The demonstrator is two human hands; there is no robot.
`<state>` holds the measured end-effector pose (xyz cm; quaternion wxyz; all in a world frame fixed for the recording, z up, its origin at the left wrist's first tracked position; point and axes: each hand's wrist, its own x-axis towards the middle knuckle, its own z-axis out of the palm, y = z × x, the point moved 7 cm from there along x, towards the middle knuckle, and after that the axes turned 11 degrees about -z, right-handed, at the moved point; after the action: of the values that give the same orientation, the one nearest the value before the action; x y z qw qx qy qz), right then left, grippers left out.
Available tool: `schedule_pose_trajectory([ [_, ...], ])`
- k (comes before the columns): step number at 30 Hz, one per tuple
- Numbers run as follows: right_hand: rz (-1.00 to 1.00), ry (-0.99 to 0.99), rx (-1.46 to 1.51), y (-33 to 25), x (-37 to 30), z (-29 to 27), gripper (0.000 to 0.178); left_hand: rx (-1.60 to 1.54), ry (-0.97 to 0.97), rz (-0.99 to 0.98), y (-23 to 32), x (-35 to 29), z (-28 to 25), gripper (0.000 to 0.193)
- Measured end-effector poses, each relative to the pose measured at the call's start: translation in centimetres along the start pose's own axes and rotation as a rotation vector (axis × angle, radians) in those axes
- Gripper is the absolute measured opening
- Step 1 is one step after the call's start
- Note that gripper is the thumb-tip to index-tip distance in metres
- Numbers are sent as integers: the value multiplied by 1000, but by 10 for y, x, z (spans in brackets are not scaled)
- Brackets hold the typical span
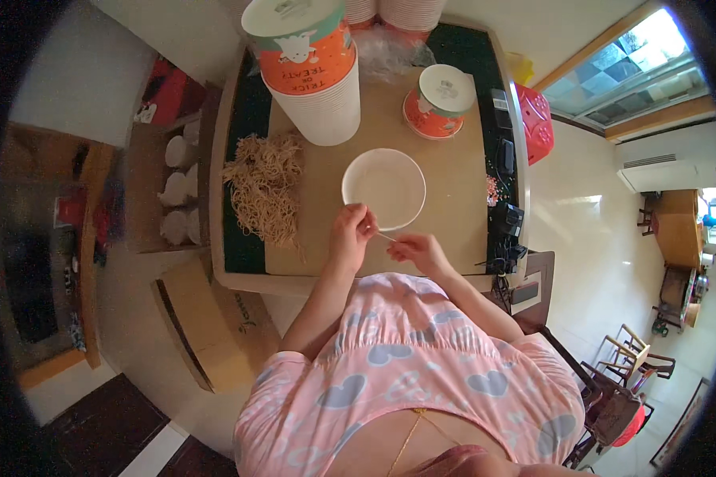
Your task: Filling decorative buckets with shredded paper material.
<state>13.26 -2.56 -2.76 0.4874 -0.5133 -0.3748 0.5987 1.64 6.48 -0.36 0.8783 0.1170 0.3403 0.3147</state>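
Note:
A short pale string (385, 236) runs between my two hands. My left hand (350, 234) pinches one end of it with closed fingers. My right hand (420, 253) is also closed, its fingertips at the other end. Just beyond them stands a white paper tub (385, 187) with its opening facing up. My left fingers overlap its near rim; whether they touch it I cannot tell. To the left lies a tangled heap of tan twine strands (266, 187).
A tall stack of nested paper tubs (317, 103), orange and green outside, rises at the back left. Upturned tubs (445, 91) sit at the back right beside clear plastic wrap (386, 54). Black adapters and cables (505, 219) line the right edge. A cardboard box (167, 183) holds white cups.

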Motion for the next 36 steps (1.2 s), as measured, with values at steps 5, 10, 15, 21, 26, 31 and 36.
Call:
schedule_pose_trajectory([
  [5, -101, 501, 153, 16, -11, -51, 20, 324, 156, -69, -23, -9, -36, 9],
  [10, -228, 838, 583, 20, -1, -88, 22, 370, 166, -44, -34, -2, -36, 8],
  [15, -245, 813, 901, -13, 6, -106, 19, 289, 114, -74, -34, -3, -24, 8],
  [21, -356, 611, 911, -52, 1, -100, 21, 207, 76, -112, -34, 3, -17, 9],
  [26, -450, 609, 840, -89, -14, -103, 21, 312, 118, -113, -34, 6, -23, 9],
  [31, -464, 510, 697, -105, -23, -97, 22, 569, 222, -102, -32, 2, -38, 10],
  [36, -402, 442, 556, -118, -24, -72, 22, 721, 254, -83, -28, 2, -50, 7],
])
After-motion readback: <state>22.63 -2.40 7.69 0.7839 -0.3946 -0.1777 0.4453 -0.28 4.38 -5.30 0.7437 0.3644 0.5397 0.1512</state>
